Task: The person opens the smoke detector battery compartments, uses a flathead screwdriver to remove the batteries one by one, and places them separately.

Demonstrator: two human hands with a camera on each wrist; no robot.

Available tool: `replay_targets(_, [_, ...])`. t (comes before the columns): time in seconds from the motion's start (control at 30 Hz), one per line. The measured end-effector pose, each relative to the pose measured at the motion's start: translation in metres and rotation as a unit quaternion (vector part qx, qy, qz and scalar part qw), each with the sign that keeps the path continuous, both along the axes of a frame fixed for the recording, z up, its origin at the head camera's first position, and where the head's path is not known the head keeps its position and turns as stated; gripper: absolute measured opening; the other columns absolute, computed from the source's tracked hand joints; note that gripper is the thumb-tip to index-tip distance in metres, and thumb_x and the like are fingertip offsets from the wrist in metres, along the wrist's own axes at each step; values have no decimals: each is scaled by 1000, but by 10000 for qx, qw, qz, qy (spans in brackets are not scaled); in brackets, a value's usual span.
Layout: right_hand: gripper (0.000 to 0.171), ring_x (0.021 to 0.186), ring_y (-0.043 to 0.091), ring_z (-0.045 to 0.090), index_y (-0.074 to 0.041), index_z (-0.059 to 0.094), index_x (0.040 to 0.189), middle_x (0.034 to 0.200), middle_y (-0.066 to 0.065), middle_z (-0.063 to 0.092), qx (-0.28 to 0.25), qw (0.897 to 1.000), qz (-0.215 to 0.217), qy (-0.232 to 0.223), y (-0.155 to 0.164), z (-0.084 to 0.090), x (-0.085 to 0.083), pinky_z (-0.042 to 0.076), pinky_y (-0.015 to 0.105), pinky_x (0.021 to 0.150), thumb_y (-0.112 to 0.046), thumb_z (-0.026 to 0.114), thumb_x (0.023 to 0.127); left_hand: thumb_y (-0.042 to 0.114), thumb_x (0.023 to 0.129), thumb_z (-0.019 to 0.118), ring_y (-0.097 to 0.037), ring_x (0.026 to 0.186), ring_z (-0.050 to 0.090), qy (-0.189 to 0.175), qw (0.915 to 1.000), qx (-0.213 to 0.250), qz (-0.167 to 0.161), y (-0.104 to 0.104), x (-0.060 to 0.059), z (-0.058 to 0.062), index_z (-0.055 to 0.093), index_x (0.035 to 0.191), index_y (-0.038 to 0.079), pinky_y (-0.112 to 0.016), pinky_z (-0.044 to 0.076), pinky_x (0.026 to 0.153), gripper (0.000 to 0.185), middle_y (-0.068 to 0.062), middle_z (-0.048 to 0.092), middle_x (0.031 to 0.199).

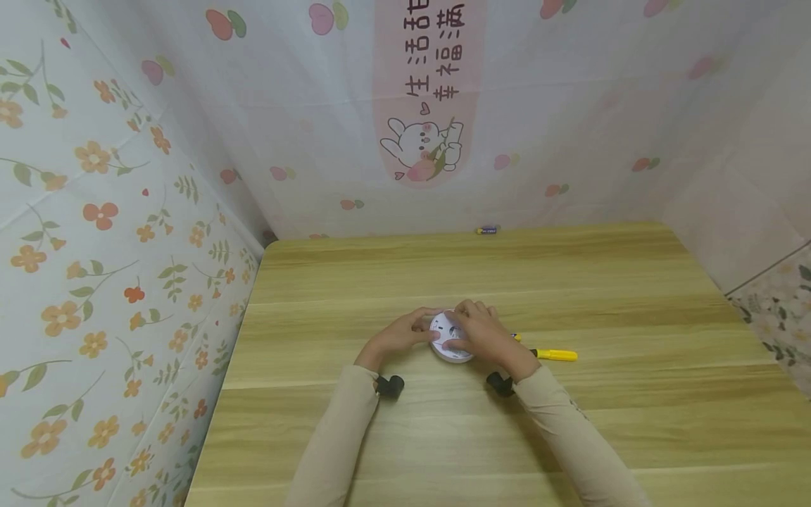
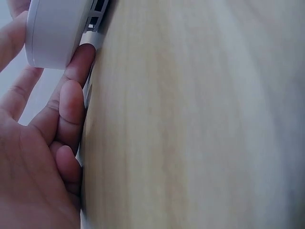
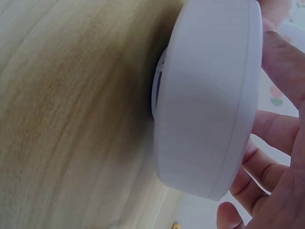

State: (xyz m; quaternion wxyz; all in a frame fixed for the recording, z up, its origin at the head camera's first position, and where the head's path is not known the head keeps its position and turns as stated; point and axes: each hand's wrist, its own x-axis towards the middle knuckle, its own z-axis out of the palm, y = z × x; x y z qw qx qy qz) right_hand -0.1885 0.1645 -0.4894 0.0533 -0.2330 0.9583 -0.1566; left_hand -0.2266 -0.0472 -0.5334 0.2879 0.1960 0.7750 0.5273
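A round white device [image 1: 447, 338] lies on the wooden table [image 1: 570, 282] just in front of me. My left hand [image 1: 405, 331] grips its left edge, fingers curled round the rim. My right hand [image 1: 476, 329] covers its right side and top, the thumb lying on its face. In the left wrist view the white device [image 2: 55, 31] sits against my fingers [image 2: 76, 81], close to the wood. Filling the right wrist view, the thick white device [image 3: 209, 100] has my fingers [image 3: 281, 71] wrapped behind it.
A yellow-handled tool [image 1: 556, 355] lies just right of my right hand. A small battery [image 1: 488, 229] rests at the table's far edge by the patterned curtain [image 1: 443, 105]. Floral fabric walls [image 1: 95, 246] close in the left and right sides.
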Motion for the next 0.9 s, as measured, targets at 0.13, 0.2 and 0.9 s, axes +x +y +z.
replay_targets(0.13, [62,110,29,47,-6,58,132,120,11,54,27,10000,9,57,0,-1,0,35,44,87,-43,70,84,32,94,62,-25,122,54,47,10000,31,-16,0,0,0,48,139,34,-48,38,106,48,-6,61,130])
replay_targets(0.2, [63,110,28,47,-7,58,133,119,10,54,51,9999,10,93,1,-2,1,35,43,87,-44,70,84,32,94,62,-25,122,54,57,10000,37,-11,0,1,0,48,138,35,-48,37,106,47,-6,61,130])
replay_targets(0.9, [56,104,30,44,-6,60,128,115,16,53,-785,9953,-567,28,35,-7,5,31,43,86,-34,75,82,30,93,64,-25,120,54,59,9999,-78,112,2,0,1,50,139,29,-48,37,107,48,-7,61,129])
